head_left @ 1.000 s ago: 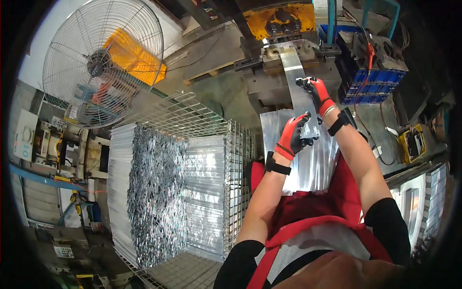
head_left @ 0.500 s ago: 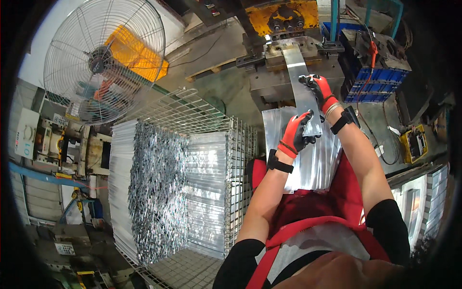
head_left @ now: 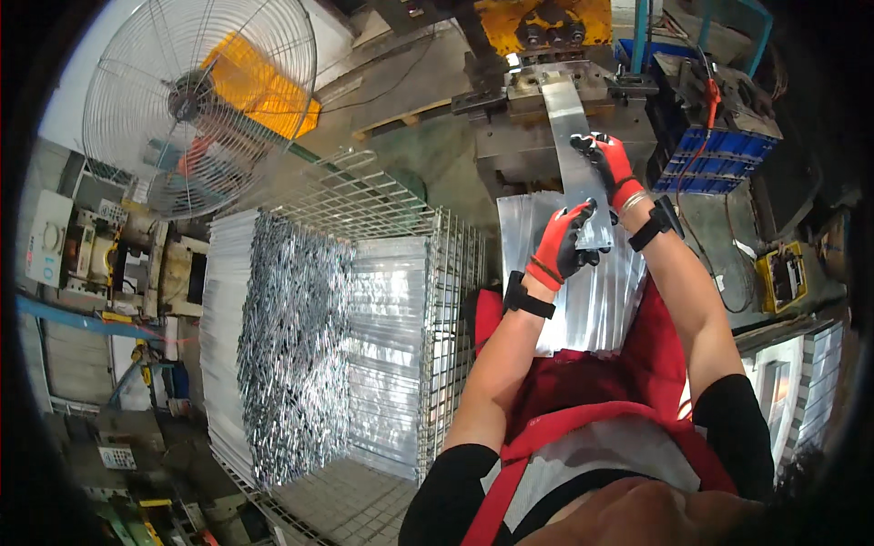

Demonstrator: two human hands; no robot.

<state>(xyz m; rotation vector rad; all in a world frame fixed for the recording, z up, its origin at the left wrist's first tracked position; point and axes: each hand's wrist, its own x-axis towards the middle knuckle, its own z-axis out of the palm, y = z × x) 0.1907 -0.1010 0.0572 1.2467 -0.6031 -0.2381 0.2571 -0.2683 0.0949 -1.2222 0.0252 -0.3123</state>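
A long flat metal strip (head_left: pixel 570 127) runs from the die of a press (head_left: pixel 564 86) back toward me. My left hand (head_left: pixel 566 246), in a red and black glove, grips the strip at its near end. Farther along, my right hand (head_left: pixel 608 166), gloved alike, is closed on the strip's right edge; its fingertips show over the metal. The strip's far end lies in the die opening. Below both hands, a fanned stack of similar metal strips (head_left: pixel 583 314) rests over my red apron (head_left: pixel 655 337).
On the left stands a wire mesh cage (head_left: pixel 451 318) packed with stacked metal strips (head_left: pixel 387 364). A large fan (head_left: pixel 187 100) is behind it. Blue crates (head_left: pixel 710 164) with metal parts and a red-handled cable (head_left: pixel 713 100) sit right of the press. A yellow bin (head_left: pixel 785 275) lies farther right.
The hands and strip have shifted very slightly up in the picture, and the whole view has moved a little. Both hands keep their hold on the strip.
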